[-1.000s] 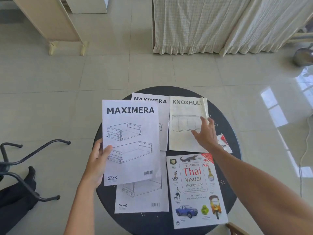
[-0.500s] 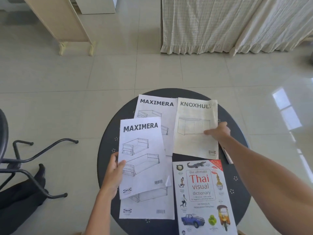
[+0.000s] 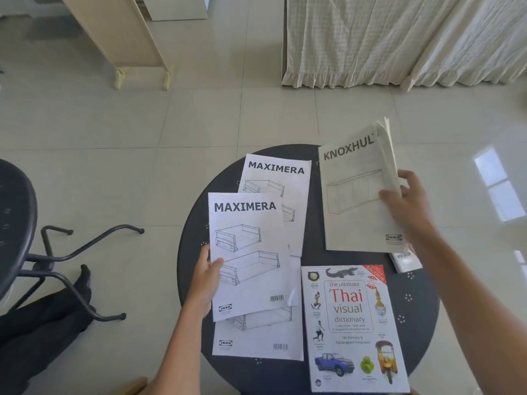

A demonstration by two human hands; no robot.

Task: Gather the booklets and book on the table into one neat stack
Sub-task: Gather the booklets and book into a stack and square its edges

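On the round dark table [image 3: 413, 315], my left hand [image 3: 206, 276] grips the left edge of a white MAXIMERA booklet [image 3: 251, 258], held over another booklet [image 3: 256, 337] that lies flat at the front. A second MAXIMERA booklet [image 3: 281, 189] lies behind it. My right hand [image 3: 405, 198] holds the KNOXHULT booklet [image 3: 356, 201] by its right edge, lifted and tilted off the table. The Thai visual dictionary [image 3: 353, 326] lies flat at the front right. A small white and red booklet [image 3: 405, 260] peeks out beneath my right forearm.
A dark chair [image 3: 17, 223] with metal legs stands at the left, beside a dark-clothed leg [image 3: 42, 332]. Pale curtains [image 3: 399, 38] and a wooden furniture leg [image 3: 119, 38] are across the tiled floor.
My right hand has taken hold of the KNOXHULT booklet and raised it off the table. My left hand has lowered its MAXIMERA booklet toward the front booklet.
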